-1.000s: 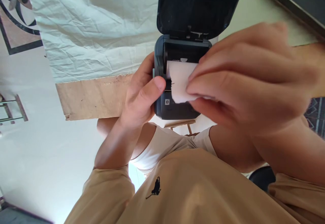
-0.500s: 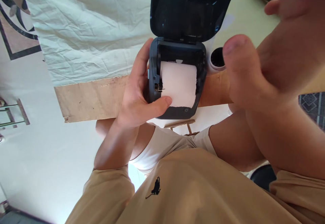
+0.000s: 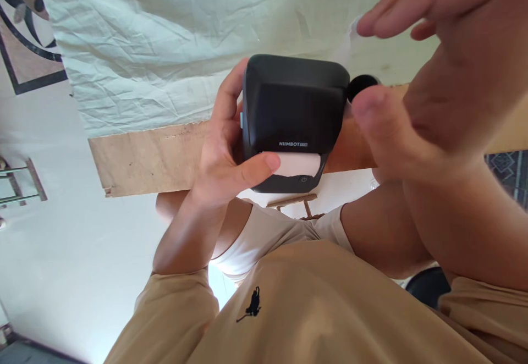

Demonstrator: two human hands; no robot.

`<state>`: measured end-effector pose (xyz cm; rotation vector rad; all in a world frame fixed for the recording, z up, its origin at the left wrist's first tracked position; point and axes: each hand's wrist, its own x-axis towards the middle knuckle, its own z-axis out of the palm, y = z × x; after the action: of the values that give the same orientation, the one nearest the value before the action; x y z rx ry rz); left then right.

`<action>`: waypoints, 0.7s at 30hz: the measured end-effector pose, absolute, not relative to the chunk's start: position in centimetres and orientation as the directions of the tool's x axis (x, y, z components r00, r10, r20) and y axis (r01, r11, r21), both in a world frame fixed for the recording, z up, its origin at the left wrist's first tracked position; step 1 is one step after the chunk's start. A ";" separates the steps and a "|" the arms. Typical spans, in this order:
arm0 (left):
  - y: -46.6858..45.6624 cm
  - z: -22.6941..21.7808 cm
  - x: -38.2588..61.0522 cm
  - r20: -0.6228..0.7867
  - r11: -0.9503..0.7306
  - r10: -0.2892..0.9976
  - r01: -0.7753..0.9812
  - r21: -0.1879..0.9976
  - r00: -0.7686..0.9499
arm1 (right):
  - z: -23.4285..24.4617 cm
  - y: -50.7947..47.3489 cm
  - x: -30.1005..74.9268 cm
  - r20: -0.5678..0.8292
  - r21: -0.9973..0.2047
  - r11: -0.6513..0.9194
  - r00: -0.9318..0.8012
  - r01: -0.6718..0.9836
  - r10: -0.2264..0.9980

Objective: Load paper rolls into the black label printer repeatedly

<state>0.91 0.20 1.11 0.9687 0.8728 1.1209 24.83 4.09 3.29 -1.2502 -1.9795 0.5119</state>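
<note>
A black label printer (image 3: 295, 111) marked NIIMBOT is held over the table's front edge, its lid down. White paper (image 3: 299, 164) sticks out of the slot below the lid, with a ragged front edge. My left hand (image 3: 229, 149) is wrapped round the printer's left side, its thumb pressing on the paper. To the right of the printer, my right hand (image 3: 416, 78) is raised with thumb and fingers spread apart, holding nothing. Behind its thumb a round container with a black top (image 3: 362, 86) partly shows.
A pale green cloth (image 3: 157, 50) covers the table, leaving a bare wooden strip (image 3: 148, 158) along the front edge. My legs are below it. A green-barred rack or stool (image 3: 22, 182) stands at the far left on the white floor (image 3: 82, 254).
The printer's lid has swung down from upright and now covers the paper roll. My right hand's fingers have come into fuller view. My left hand keeps its hold.
</note>
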 end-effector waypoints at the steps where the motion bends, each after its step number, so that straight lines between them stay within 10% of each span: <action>1: 0.2 1.1 0.9 -0.082 0.147 0.974 -0.313 0.938 0.212 | 3.4 4.1 24.7 0.423 -0.598 0.534 -0.331 0.598 0.844; 21: 0.3 1.0 0.4 -0.181 0.225 0.968 -0.281 0.933 0.174 | 3.1 4.1 24.4 0.351 -0.477 0.554 -0.430 0.682 0.832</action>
<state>0.37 0.31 0.96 0.9062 0.9751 1.0832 24.36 4.14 3.11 -1.2135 -2.2371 0.3559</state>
